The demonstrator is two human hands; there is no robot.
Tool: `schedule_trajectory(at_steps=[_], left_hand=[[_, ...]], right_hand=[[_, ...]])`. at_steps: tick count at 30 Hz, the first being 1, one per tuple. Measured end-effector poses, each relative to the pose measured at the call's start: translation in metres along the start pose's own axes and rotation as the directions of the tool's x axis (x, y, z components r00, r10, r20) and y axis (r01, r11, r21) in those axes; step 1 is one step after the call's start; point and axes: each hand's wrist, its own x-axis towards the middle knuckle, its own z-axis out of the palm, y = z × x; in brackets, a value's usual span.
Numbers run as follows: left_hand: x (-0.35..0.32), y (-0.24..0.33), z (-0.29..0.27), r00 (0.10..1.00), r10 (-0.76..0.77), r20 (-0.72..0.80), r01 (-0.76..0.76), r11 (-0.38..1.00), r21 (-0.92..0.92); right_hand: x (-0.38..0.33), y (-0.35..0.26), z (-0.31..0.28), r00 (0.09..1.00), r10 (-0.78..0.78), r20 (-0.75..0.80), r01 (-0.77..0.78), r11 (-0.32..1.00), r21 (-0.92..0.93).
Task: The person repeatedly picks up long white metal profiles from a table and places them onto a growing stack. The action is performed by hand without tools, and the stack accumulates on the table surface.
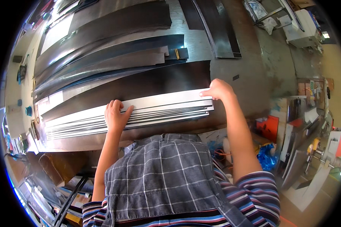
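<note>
A fanned stack of long white strips (166,100) with dark edges lies across the near side of the worktable. My left hand (116,116) is on the stack left of its middle, fingers bent over the far edge and thumb on the white face. At the right end, my right hand (220,90) pinches a corner of the topmost strip, thumb on top and the other fingers partly hidden. Just beyond the strips, and touching them, lies a wide dark sheet (155,80) with a slightly curved outline.
More dark sheets (110,28) lie in stacks farther back, one small bundle tied with a yellow band (177,54). Another dark stack (216,28) is at the far right of the metal tabletop (250,68). Below the table's right side are a red panel (268,128) and blue plastic (267,156).
</note>
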Motion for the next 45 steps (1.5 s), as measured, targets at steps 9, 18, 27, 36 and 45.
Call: schedule_trajectory(at_steps=[9,18,27,36,45], left_hand=[[0.003,-0.052,-0.012,0.981,0.062,-0.185,-0.063,0.998,-0.001],[0.046,-0.135,-0.067,0.982,0.083,-0.167,-0.04,0.968,0.246],[0.053,-0.171,-0.095,0.973,0.139,0.186,-0.181,0.957,0.228],[0.073,-0.173,-0.109,0.885,0.122,0.448,-0.2,0.971,0.129],[0.063,-0.146,-0.124,0.861,0.223,0.458,-0.325,0.932,0.158]], right_hand=[[-0.026,0.007,0.007,0.884,-0.052,-0.464,0.016,0.997,-0.08],[0.002,-0.162,0.085,0.481,-0.613,-0.627,0.562,0.764,-0.317],[-0.008,-0.183,0.088,0.511,-0.688,-0.515,0.572,0.719,-0.394],[-0.019,-0.192,0.062,0.687,-0.66,-0.305,0.571,0.749,-0.335],[-0.04,-0.164,0.048,0.657,-0.675,-0.335,0.537,0.731,-0.421]])
